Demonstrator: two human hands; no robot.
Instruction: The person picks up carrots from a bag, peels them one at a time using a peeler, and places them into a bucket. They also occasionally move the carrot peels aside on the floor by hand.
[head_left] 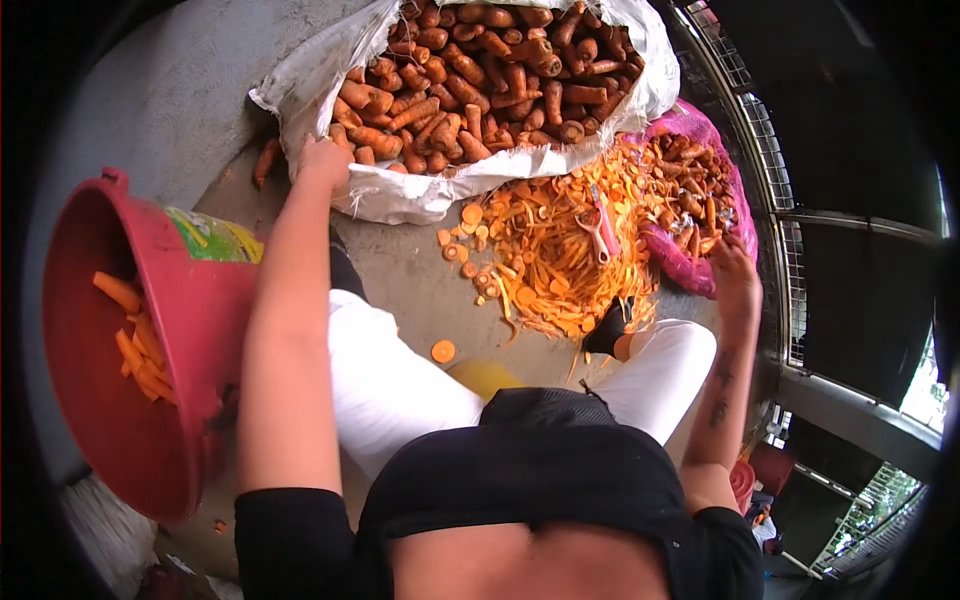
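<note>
My left hand (325, 162) is closed on the near left rim of a large white woven sack (400, 195), which lies open and full of unpeeled carrots (490, 85). Over on the right, my right hand (735, 268) has its fingers curled at the edge of a pink mesh bag (745, 205) holding small, darker carrots (690, 190). Between the two bags spreads a heap of orange carrot peelings (550, 265) with round cut slices in it. A peeler with a pink handle (603, 232) rests on top of the heap.
A red bucket (215, 310) stands tilted at my left, with several peeled carrots (145, 350) inside. One carrot slice (443, 351) lies on the concrete floor (400, 260) between my legs. A wire mesh fence (770, 150) runs along the right side.
</note>
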